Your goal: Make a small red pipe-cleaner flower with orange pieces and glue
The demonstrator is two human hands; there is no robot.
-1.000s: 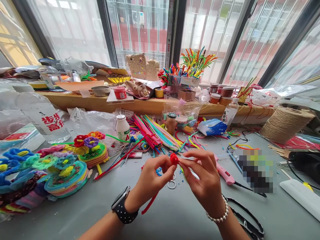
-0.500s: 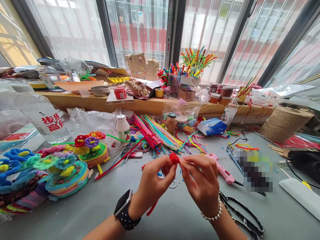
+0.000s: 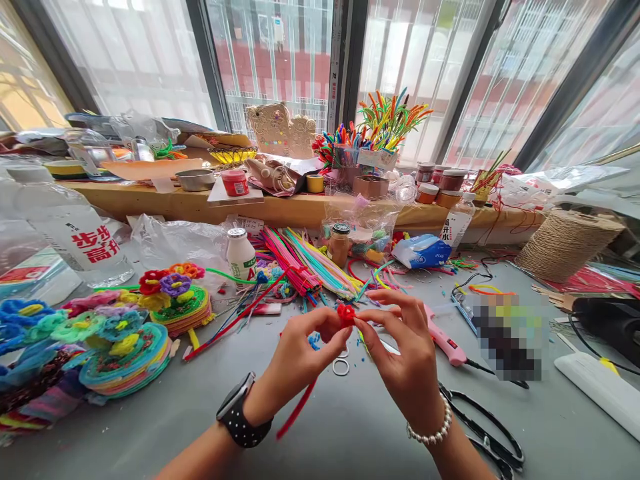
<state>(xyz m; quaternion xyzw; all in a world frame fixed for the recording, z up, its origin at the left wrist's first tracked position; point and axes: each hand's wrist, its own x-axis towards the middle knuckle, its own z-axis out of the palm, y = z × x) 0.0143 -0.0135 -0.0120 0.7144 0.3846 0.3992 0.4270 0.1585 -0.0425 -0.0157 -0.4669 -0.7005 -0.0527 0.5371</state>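
Between my two hands is a red pipe cleaner (image 3: 346, 313), its end bunched into a small looped knot. My left hand (image 3: 310, 347) pinches the knot from the left with thumb and forefinger. The pipe cleaner's loose tail (image 3: 299, 408) hangs below that palm. On the other side, my right hand (image 3: 403, 350) pinches the knot's right edge between thumb and fingertips. Beneath the hands lie metal rings (image 3: 341, 367) and a partly hidden piece of blue fuzzy material (image 3: 314, 341). Just beyond are bundled pipe cleaners (image 3: 295, 267) in several colours.
Fuzzy flower pieces (image 3: 125, 360) crowd the left. A pink glue gun (image 3: 447, 341), black-framed glasses (image 3: 487, 427) and a twine spool (image 3: 565, 247) are to the right. A milk bottle (image 3: 241, 257) and brown jar (image 3: 339, 245) stand ahead, before a cluttered ledge (image 3: 280, 210).
The hands keep pinching the red pipe cleaner while their angles shift slightly. Its tail swung inward half a second ago and now hangs further out to the left. The view has shifted a little.
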